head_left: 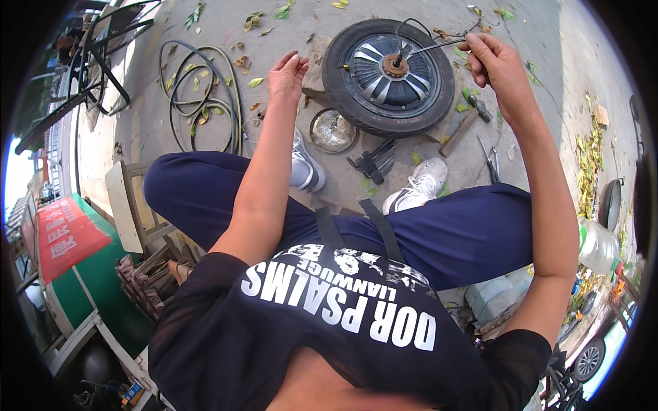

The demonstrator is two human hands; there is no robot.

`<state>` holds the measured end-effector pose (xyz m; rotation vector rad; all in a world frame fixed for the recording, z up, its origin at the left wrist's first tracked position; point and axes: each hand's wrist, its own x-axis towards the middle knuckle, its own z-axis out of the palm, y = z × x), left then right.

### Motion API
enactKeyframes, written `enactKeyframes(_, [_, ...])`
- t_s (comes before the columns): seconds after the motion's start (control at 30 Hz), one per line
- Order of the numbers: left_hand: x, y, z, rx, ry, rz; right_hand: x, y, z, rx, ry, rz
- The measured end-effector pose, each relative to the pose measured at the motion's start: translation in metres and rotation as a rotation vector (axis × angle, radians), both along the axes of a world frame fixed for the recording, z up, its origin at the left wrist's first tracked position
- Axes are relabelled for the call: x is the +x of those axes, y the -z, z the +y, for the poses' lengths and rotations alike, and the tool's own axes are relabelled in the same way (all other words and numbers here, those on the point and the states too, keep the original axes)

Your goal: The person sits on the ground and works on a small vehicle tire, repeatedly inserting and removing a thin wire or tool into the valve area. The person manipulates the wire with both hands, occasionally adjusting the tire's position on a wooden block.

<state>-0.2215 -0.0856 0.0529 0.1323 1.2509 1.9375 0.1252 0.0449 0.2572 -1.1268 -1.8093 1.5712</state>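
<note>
Nearest the camera is one black shirt [343, 301] with white lettering, its wearer seated with knees spread in dark blue trousers [459, 226]; two white shoes [419, 183] stand on the ground [274, 38]. One wheel [343, 89] lies just beyond the shoes, between the two hands; also counted are one hammer [460, 130], one round metal dish [333, 131], one black bundle of tools [372, 166], two slim hand tools [491, 166] and one coiled hose [237, 130]. The wheel lies on its side, black tyre outermost, one rusty toothed ring [395, 66] at its hub, the axle pointing up toward the camera; a slim metal rod [442, 46] has its long axis running from the right hand [499, 72] leftward and slightly nearer the wearer, one end over the hub; whether it touches the axle cannot be told. The right forearm rises along the right side, elbow bent, and the grip is narrow, thumb and forefinger pinching the rod's outer end; the left hand [286, 79] is raised beside the wheel's left edge, fingers curled and pointing away from the wearer; whether its grip holds anything small cannot be told.
</note>
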Motion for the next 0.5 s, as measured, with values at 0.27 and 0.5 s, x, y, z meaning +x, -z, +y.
enactKeyframes(0.27, [0.144, -0.043, 0.006, -0.014, 0.578, -0.181, -0.003, -0.006, -0.014, 0.08, -0.078, -0.152])
enactKeyframes(0.5, [0.189, -0.036, 0.016, -0.137, 0.781, -0.091, 0.012, 0.002, -0.014, 0.159, -0.07, -0.261])
